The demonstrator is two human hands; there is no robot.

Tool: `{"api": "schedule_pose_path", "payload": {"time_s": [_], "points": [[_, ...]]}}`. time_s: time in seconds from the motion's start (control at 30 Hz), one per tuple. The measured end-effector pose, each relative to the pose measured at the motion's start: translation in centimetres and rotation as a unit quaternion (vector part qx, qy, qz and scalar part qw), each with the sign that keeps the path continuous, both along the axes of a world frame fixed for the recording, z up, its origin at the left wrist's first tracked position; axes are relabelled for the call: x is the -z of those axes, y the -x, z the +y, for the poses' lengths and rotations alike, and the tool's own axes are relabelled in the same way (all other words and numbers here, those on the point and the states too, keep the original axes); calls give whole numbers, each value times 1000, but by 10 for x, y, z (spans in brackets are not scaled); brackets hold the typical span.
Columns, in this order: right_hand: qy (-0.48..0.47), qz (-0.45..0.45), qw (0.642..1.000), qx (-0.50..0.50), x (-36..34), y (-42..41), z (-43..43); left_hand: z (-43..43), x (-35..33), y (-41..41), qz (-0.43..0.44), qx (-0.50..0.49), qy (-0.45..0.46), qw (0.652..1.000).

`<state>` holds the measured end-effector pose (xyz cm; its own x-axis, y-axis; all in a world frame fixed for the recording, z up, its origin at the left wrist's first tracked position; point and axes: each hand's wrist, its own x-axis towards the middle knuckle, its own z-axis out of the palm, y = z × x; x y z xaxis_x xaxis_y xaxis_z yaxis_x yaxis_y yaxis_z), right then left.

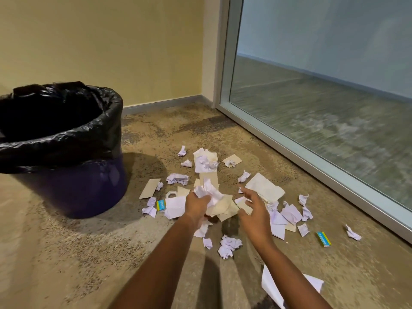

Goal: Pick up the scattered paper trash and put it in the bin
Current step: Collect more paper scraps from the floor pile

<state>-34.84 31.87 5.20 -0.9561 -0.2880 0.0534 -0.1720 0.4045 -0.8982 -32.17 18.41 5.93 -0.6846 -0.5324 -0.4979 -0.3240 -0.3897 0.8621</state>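
carpeted floor (55, 253): bin (73, 192) upright, mouth upward

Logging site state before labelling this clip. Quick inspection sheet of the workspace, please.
Surface: speckled carpet floor.
Job's things: purple bin with black liner, upright, left of the mess; paper scraps scattered on the floor, some crumpled, some flat.
Clutter: blue box near the glass, another beside a tape roll.
Grippers: left hand grips a crumpled paper wad; right hand open, fingers spread over the scraps.
Cables: nothing seen.
Surroundings: yellow wall, glass panel on the right.
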Motion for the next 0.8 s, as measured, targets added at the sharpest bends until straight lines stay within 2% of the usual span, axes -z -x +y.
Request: {"api": "schedule_pose_path", "payload": {"time_s": [0.07, 0.13, 0.23, 0.3, 0.43, 0.57, 0.7, 0.8], "points": [[-103, -4, 995, 0, 16, -1, 3, -13, -17, -1, 5, -5, 19, 1000], [-221, 2, 974, -43, 36, -7, 6, -27, -34, -1, 22, -4, 36, 999], [-368, -23, 921, -124, 58, -24, 11, -48, -62, 0, 48, -6, 70, 996], [-443, -26, 886, -138, 65, -32, 14, -62, -83, -1, 70, -14, 98, 993], [-463, -2, 877, -125, 70, -37, 18, -93, -136, -11, 122, -45, 143, 981], [-465, 23, 878, -114, 77, -37, 23, -134, -180, -26, 157, -136, 262, 942], [-468, 31, 878, -93, 72, -43, 19, -166, -208, -48, 76, -234, 411, 878], [-460, 59, 882, -86, 81, -44, 20, -190, -208, -66, 4, -264, 466, 844]]}}
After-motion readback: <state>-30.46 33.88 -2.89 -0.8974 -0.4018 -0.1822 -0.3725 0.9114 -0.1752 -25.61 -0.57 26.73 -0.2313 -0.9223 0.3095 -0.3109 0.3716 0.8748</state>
